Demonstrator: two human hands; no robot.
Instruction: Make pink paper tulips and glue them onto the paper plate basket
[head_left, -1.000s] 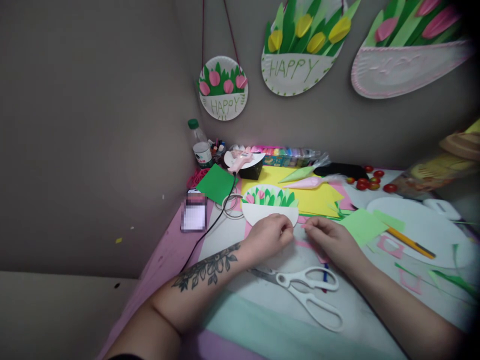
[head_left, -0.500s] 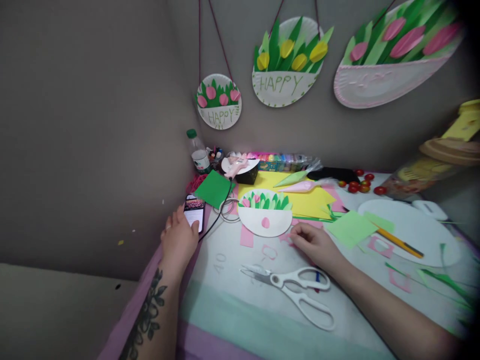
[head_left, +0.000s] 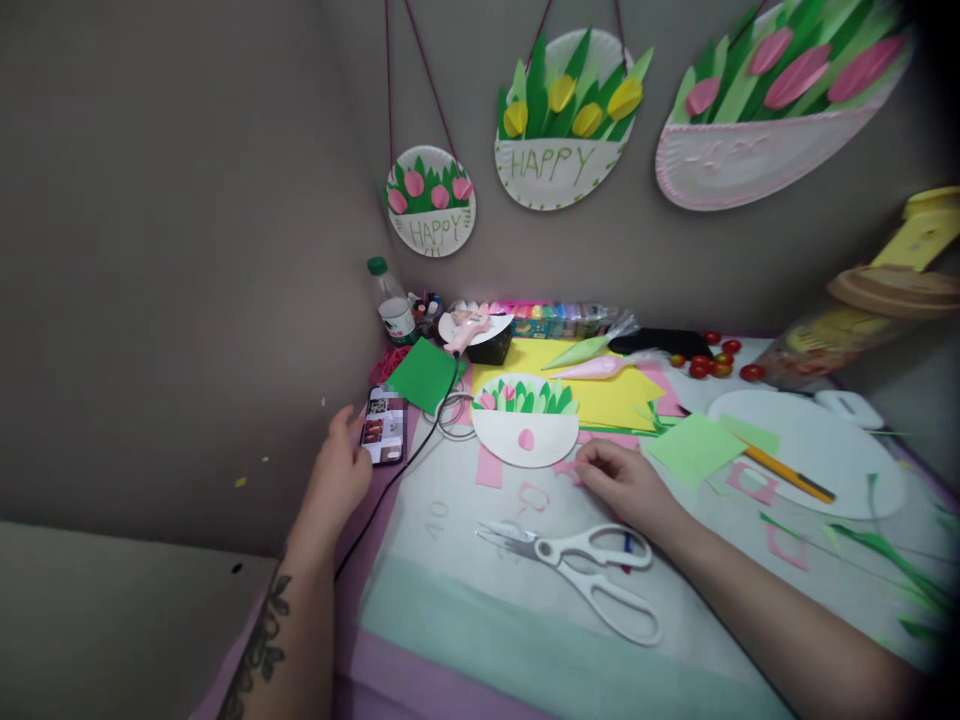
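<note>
My left hand (head_left: pixel 341 470) is beside the phone (head_left: pixel 384 428) at the table's left edge, its fingers apart and holding nothing. Several pictures show on the lit screen. My right hand (head_left: pixel 619 478) rests on the table with fingers curled together near small pink scraps; what they hold, if anything, I cannot make out. Between the hands lies a white half-plate pocket (head_left: pixel 501 443) with green paper leaves and pink tulips, and a pink oval (head_left: pixel 526 440) on its front. White-handled scissors (head_left: pixel 546 549) lie nearer to me, blades slightly parted.
Paper-plate baskets (head_left: pixel 559 185) hang on the wall. Along the back stand a bottle (head_left: pixel 396 312), a glue gun (head_left: pixel 466 328) with its cable and piping bags (head_left: pixel 600 367). At right are tomatoes (head_left: pixel 700 367), green paper (head_left: pixel 696 450), a pencil (head_left: pixel 787 472) and a white plate (head_left: pixel 862 480).
My left hand has drawn back a little to the left, uncovering more of the phone. The phone's screen shows different content. My right hand keeps its place by the pink scraps.
</note>
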